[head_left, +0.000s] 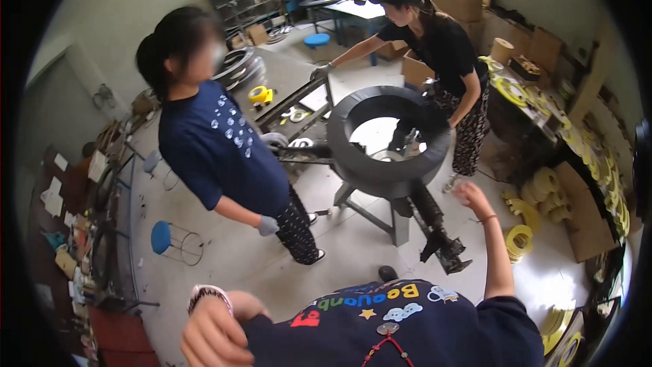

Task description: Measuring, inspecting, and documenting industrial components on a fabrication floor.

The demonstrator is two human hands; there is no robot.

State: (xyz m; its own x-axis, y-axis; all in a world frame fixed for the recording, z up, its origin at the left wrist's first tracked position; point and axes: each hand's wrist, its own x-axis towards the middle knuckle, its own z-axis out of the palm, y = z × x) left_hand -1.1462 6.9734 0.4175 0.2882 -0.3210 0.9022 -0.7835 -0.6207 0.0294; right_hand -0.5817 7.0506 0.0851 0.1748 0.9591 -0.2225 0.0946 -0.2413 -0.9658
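Note:
My right hand (470, 197) is raised in the air with its fingers loosely curled, and I see nothing in it. It is nearest to a large dark ring (353, 153) wrapped in a smooth covering, and does not touch it. The ring lies flat on a metal stand (401, 225) with dark arms reaching out. My left hand (214, 329) hangs low at the left, away from the ring; its fingers point down, slightly bent and apart, with nothing visible in them.
A person in a navy shirt (210, 143) stands at the left, one gloved hand at a stand arm. Across the ring, a person in black (435, 37) reaches to a metal frame and the ring. Yellow tape rolls (519, 241), blue stools (161, 237) and a cluttered bench (543, 109) surround us.

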